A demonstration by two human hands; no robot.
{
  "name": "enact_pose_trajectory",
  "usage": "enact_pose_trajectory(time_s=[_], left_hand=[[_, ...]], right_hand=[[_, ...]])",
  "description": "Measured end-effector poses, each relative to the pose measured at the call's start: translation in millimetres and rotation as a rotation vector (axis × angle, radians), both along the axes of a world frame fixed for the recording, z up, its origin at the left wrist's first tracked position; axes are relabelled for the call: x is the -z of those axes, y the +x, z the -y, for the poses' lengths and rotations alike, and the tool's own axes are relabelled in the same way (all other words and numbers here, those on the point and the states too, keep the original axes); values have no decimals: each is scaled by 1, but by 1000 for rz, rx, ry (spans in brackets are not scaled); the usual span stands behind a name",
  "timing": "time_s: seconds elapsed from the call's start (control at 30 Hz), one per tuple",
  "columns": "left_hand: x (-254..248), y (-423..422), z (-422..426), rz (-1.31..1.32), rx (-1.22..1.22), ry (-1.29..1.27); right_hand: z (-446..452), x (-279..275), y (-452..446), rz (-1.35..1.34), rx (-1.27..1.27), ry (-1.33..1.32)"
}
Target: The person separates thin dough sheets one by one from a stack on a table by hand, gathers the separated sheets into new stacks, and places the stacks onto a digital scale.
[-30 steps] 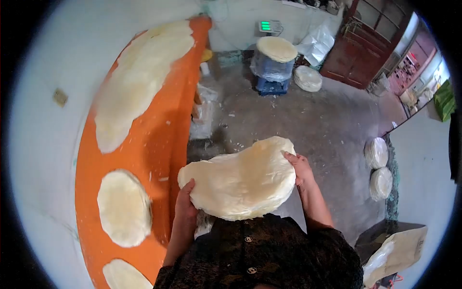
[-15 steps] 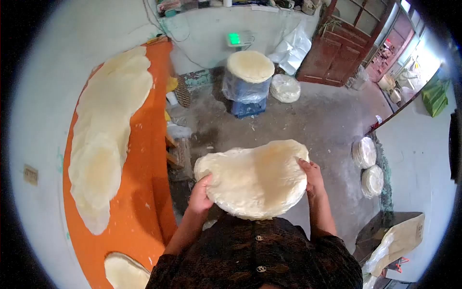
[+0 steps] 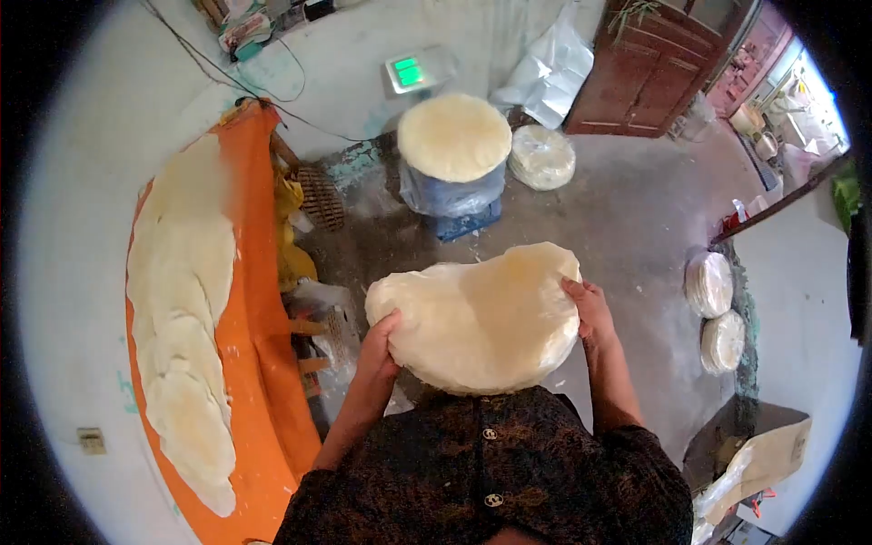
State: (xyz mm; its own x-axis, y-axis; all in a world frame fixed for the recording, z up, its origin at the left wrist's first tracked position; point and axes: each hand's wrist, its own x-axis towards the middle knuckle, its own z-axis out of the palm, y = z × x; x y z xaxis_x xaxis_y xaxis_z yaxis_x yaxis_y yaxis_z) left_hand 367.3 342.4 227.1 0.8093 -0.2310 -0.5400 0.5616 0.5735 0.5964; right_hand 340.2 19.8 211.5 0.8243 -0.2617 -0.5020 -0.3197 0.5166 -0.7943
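Note:
Between my two hands I carry a stack of thin round pale dough sheets [image 3: 472, 318], sagging in the middle, in front of my body. My left hand [image 3: 380, 343] grips its left edge, thumb on top. On the opposite edge my right hand [image 3: 589, 307] is closed the same way, with the fingers partly hidden beneath. Ahead of me, another round stack of dough sheets [image 3: 454, 136] lies on a plastic-wrapped blue stand [image 3: 466, 222]. Behind it a scale display [image 3: 409, 73] glows green.
Overlapping dough sheets [image 3: 182, 300] cover much of an orange-clothed table [image 3: 263, 363] on the left. A wrapped round stack [image 3: 542, 157] sits beside the blue stand. Two more bundles, a near one [image 3: 723, 342] and a far one [image 3: 708, 284], rest by the right wall. A cardboard box [image 3: 767, 454] stands lower right.
My view has shifted, and the blue stand with its round stack now appears nearer and larger. Both hands still hold the sagging dough stack.

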Motion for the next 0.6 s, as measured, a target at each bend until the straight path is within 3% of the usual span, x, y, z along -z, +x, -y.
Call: enact_pose_trajectory(time_s=[0.27, 0.6], left_hand=[[17, 132, 19, -26, -71, 27], [49, 389, 54, 126, 149, 38]], right_hand=[[30, 7, 164, -12, -109, -30], [65, 30, 377, 86, -88, -207]])
